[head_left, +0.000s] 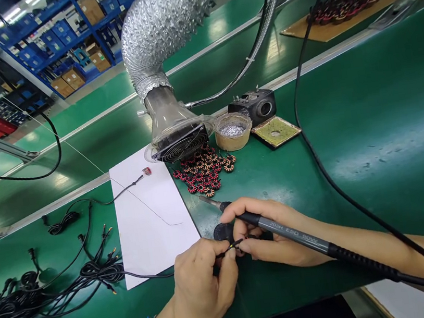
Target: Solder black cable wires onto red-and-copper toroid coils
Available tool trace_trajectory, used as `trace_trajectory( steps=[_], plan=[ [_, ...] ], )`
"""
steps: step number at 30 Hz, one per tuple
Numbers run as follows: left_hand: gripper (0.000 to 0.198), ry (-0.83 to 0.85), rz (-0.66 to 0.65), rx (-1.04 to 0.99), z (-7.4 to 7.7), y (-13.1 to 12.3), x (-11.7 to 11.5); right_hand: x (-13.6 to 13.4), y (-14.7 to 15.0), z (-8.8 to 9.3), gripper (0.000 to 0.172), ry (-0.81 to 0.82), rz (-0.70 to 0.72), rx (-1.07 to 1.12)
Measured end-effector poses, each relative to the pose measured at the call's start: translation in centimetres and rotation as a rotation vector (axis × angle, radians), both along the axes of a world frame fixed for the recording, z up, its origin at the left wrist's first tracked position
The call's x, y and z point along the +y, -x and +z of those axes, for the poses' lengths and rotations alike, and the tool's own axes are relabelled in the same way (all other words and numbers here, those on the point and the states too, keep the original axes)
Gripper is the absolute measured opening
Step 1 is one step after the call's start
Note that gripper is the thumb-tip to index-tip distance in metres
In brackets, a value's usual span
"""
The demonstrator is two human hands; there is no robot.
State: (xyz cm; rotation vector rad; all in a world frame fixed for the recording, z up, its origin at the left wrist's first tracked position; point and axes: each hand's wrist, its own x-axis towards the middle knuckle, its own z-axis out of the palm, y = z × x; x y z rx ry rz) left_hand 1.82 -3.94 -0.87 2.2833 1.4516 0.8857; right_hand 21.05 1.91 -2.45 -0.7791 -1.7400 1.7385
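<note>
Left hand [204, 285] just beside right hand [272, 233]

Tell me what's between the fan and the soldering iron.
Head view: a heap of copper ring coils lies between the fan and the soldering iron.

The left hand [204, 284] pinches a thin black wire [234, 245] just beside the right hand [269, 232], which grips a soldering iron [293, 232], above the green table [366, 105] near small copper coils [203, 170].

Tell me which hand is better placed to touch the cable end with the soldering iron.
Right, probably: the right hand already holds the soldering iron, while the left hand is busy pinching the black cable near its end.
</note>
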Motion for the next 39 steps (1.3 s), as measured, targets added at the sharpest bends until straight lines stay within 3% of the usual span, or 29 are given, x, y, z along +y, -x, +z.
trace_trajectory(
  steps=[4,13,19,25,31,34,39],
  plan=[
    [0.005,-0.045,0.021,0.032,-0.17,-0.17,-0.07,-0.15,0.2,-0.11,0.037,-0.032,-0.033,0.007],
    [0.009,-0.046,-0.088,0.045,-0.36,0.21,0.08,-0.21,-0.31,-0.12,0.04,-0.182,-0.018,-0.056],
    [0.01,-0.022,-0.057,0.011,0.15,0.18,0.25,-0.01,-0.58,-0.15,0.057,-0.015,0.114,0.121],
    [0.011,-0.059,-0.067,0.006,0.05,0.4,0.16,0.14,-0.74,-0.37,0.045,0.133,0.207,0.232],
    [0.01,-0.069,-0.075,0.0,0.03,0.49,0.1,0.03,-0.54,-0.45,0.046,0.172,0.208,0.246],
    [0.009,-0.049,-0.058,-0.009,0.0,0.41,0.08,-0.21,-0.25,-0.57,0.051,0.101,0.171,0.227],
    [0.007,0.017,-0.031,-0.032,-0.01,0.2,0.02,-0.39,0.06,-0.95,0.049,-0.278,-0.032,0.08]
  ],
)
